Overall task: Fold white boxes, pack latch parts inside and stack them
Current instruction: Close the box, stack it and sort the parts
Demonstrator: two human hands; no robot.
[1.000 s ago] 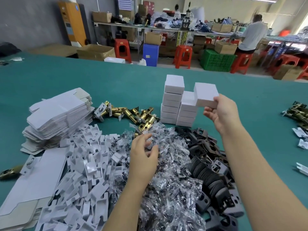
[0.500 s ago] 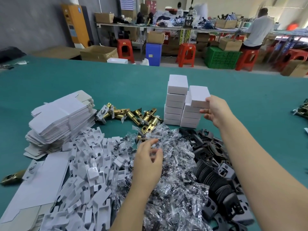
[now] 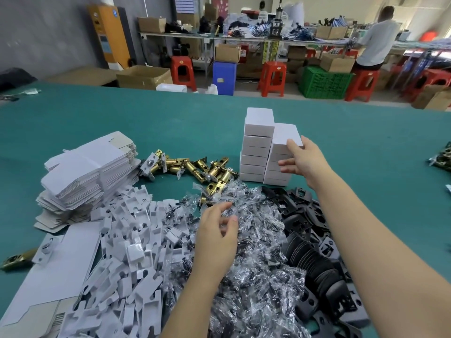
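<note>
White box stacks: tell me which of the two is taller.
The left stack, farther from the right hand, is taller: its top box rises above the right stack, whose top box the right hand's fingers are touching.

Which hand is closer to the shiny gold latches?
The left hand is closer, over the plastic bags just in front of the gold latches. The right hand is off beside them, at the white box stack.
</note>
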